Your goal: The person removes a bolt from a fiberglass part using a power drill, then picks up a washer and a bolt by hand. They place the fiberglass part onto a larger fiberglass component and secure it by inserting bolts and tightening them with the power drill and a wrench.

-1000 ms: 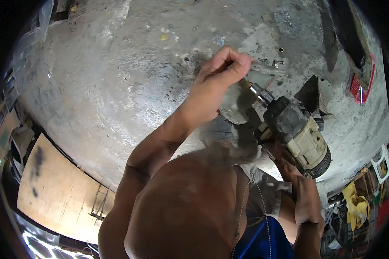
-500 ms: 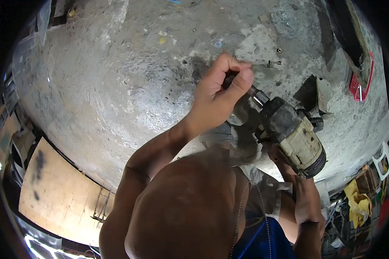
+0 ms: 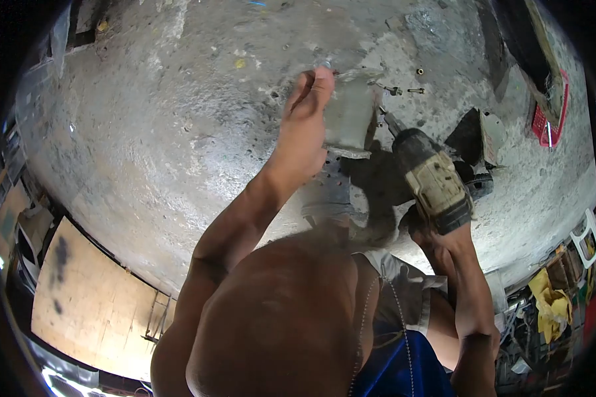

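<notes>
My left hand (image 3: 301,129) is closed at the left edge of a grey metal plate (image 3: 352,116) over the floor, with the thumb pointing away from me. Part of the plate's edge is hidden behind the hand. In my right hand (image 3: 447,238) is a worn black and cream impact driver (image 3: 434,175), its handle mostly hidden below the body. The driver's narrow tip points forward, just right of the plate. Small bolts (image 3: 415,90) and a nut (image 3: 420,71) lie on the concrete beyond it.
A dark open box-like piece (image 3: 467,135) lies right of the driver, with a red basket (image 3: 548,126) farther right. At lower left is a plywood board (image 3: 89,298). Yellow cloth (image 3: 549,304) and clutter sit at lower right, near a white plastic frame (image 3: 588,243).
My left hand has left the driver's front end and moved left to the plate's edge. The driver has shifted slightly back and left, its tip now uncovered.
</notes>
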